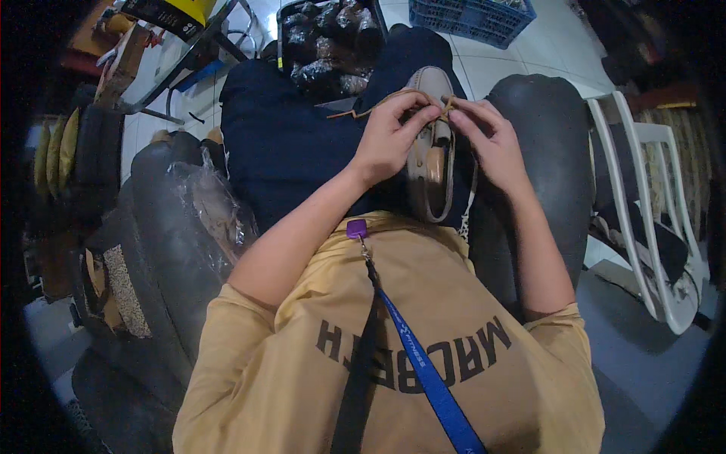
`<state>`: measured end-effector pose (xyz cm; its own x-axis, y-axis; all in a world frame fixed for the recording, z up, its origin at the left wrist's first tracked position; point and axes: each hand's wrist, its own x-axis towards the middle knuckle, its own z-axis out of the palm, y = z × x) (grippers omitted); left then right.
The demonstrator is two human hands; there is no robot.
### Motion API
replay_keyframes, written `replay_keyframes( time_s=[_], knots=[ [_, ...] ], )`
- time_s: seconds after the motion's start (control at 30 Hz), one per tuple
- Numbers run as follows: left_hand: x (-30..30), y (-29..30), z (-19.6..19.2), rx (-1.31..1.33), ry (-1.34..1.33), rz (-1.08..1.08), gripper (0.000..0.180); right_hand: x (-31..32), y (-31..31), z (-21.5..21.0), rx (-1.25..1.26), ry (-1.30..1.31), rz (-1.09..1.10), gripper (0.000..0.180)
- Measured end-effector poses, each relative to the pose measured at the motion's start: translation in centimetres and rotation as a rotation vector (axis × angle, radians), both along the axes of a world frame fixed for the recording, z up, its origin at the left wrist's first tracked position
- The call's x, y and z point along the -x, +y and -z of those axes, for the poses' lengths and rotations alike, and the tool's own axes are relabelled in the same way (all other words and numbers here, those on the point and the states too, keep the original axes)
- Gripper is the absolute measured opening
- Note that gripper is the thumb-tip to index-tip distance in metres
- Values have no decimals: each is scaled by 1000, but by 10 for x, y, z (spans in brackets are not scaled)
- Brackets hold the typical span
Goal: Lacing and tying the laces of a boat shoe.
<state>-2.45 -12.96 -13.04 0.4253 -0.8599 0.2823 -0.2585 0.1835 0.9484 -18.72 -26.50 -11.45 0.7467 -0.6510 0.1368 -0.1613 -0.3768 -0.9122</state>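
A beige shoe point(418, 181) rests on my right thigh, its toe pointing away from me and its opening toward my body. Above the shoe's tongue, both hands meet at a tan shoelace point(446, 106). My left hand point(395, 130) is closed, thumb and forefinger pinching the lace, and a loose lace end trails out to its left. On the other side, my right hand point(491, 136) pinches the lace near its loop or knot; the exact shape there is too small to tell.
I sit between dark grey padded armrests point(541, 144). Clear plastic wrapping point(219, 208) lies on the left one. Ahead stand a black crate point(283, 57) of plastic-wrapped items and a blue crate point(473, 21). A white plastic chair point(643, 189) is at right, a metal-legged stand point(178, 76) at left.
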Motion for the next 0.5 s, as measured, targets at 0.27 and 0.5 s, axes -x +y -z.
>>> replay_keyframes(
  time_s=[0.27, 0.5],
  knots=[
    [-42, -67, 8, 72, 42, 3, 20, -61, -56, -3, -78, -123, 61, 30],
    [-85, -99, 15, -109, 133, -25, 22, -102, -113, -6, -195, 54, -87, 30]
  ],
)
